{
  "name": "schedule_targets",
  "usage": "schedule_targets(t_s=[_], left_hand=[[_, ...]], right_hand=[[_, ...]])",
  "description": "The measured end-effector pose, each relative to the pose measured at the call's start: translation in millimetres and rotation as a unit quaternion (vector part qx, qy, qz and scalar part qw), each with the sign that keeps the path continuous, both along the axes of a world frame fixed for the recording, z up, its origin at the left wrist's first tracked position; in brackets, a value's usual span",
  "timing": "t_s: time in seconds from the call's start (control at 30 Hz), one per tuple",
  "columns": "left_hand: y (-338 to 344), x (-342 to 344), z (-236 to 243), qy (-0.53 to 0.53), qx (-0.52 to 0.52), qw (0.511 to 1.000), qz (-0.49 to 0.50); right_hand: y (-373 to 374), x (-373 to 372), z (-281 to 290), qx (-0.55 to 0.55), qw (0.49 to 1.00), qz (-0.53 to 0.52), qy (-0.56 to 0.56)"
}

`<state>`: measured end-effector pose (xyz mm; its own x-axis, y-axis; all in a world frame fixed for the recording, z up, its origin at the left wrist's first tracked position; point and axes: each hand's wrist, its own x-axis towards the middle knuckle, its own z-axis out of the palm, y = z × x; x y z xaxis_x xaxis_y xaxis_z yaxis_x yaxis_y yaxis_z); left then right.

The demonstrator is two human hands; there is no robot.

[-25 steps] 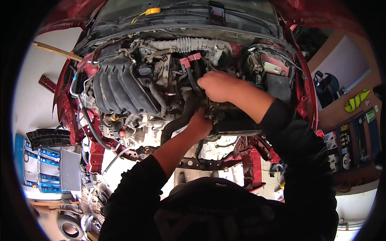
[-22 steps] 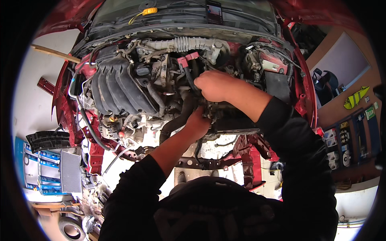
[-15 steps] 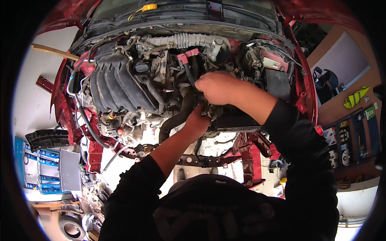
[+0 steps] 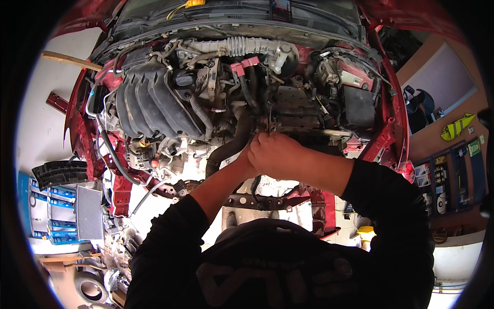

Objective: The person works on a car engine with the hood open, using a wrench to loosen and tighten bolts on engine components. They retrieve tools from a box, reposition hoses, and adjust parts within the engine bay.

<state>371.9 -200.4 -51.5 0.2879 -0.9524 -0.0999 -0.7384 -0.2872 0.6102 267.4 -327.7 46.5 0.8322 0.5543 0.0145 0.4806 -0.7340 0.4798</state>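
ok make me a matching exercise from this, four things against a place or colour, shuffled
1. right hand
2. engine cover
3. cable caps
4. tyre

a. pinkish red
b. lower left of the view
c. near the centre of the view
d. black, with ridges

Pairs: 1-c, 2-d, 3-a, 4-b

The hose lies between the intake manifold, left, and right hand.

The ribbed engine cover looks like matt, dusty plastic; the thick hose, dull, smooth rubber. The fender is glossy painted metal, the stick wood, the sleeve matt cloth.
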Motion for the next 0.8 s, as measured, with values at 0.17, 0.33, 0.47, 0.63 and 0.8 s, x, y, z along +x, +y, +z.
schedule_targets(t_s=[0.17, 0.33, 0.47, 0.63, 0.8], left_hand=[[1, 3, -5, 0.126, -0.086, 0.988, 0.023], [-9, 0, -14, 0.317, -0.063, 0.937, 0.135], [-8, -5, -11, 0.246, -0.062, 0.954, 0.161], [-8, -7, -2, 0.245, -0.056, 0.955, 0.160], [-8, -8, -1, 0.261, -0.057, 0.951, 0.154]], right_hand=[[-2, -8, -1, 0.086, 0.996, -0.017, -0.016], [-20, 16, 52, 0.302, 0.946, -0.107, -0.042], [-57, 47, 63, 0.356, 0.929, -0.102, 0.018], [-78, 67, 49, 0.334, 0.933, -0.094, 0.097], [-91, 90, 55, 0.299, 0.919, -0.172, 0.189]])
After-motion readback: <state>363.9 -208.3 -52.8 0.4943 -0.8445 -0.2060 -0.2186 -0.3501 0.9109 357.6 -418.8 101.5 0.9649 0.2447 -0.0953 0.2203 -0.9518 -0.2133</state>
